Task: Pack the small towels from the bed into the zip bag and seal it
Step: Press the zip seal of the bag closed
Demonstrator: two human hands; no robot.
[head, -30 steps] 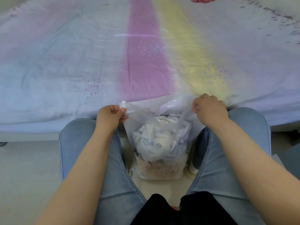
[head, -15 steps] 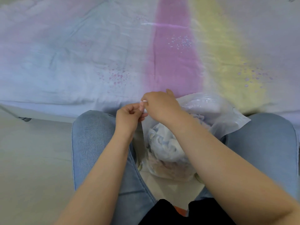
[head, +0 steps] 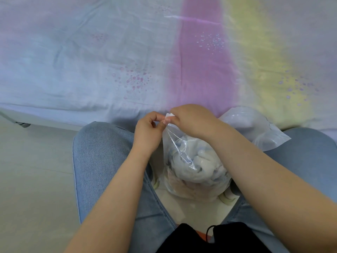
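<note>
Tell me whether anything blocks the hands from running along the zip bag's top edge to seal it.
Nothing visible does. Both the left hand and right hand already pinch the zip bag at its left top corner; the towels sit below.

This is a bedroom in a home. A bed (head: 91,61) fills the upper half of the view, covered by a soft, creased sheet (head: 200,70) dyed in pastel blue, pink and yellow bands with speckled spots. Its near edge hangs over a pale base, with a dark leg (head: 21,124) showing at the left. Below lies a smooth, light floor (head: 32,179). A person in jeans (head: 102,152) sits facing the bed.
</note>
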